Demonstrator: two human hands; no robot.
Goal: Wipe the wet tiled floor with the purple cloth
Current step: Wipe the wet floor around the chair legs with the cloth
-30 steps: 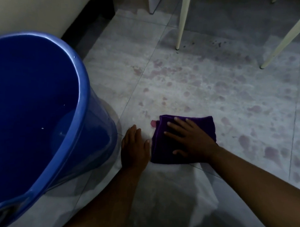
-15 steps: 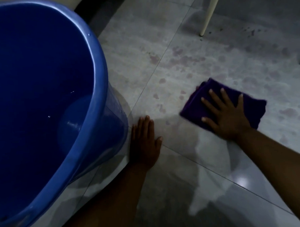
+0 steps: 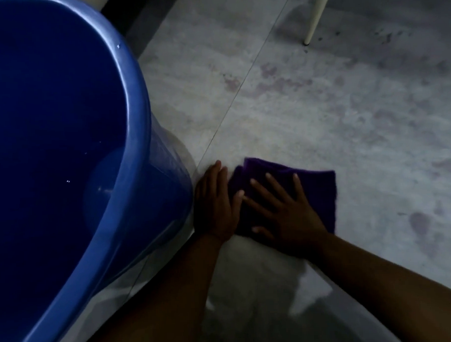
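— Where's the purple cloth [image 3: 291, 191]?

— Folded on the tiled floor [image 3: 320, 131], under my right hand [image 3: 284, 214], which lies flat with fingers spread, pressing down (nothing pinched).

— And your other hand?

— My left hand [image 3: 215, 204] rests palm-down, fingers together, between the blue bucket [image 3: 131, 153] and the cloth, its thumb touching the cloth's edge.

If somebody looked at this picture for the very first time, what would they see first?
Probably the big blue bucket, which fills the whole left side and stands on the floor. Next, the purple cloth in the middle, with the right hand spread flat on top of it. The left hand lies flat on the tiles between bucket and cloth, and purplish blotches dot the tiled floor beyond.
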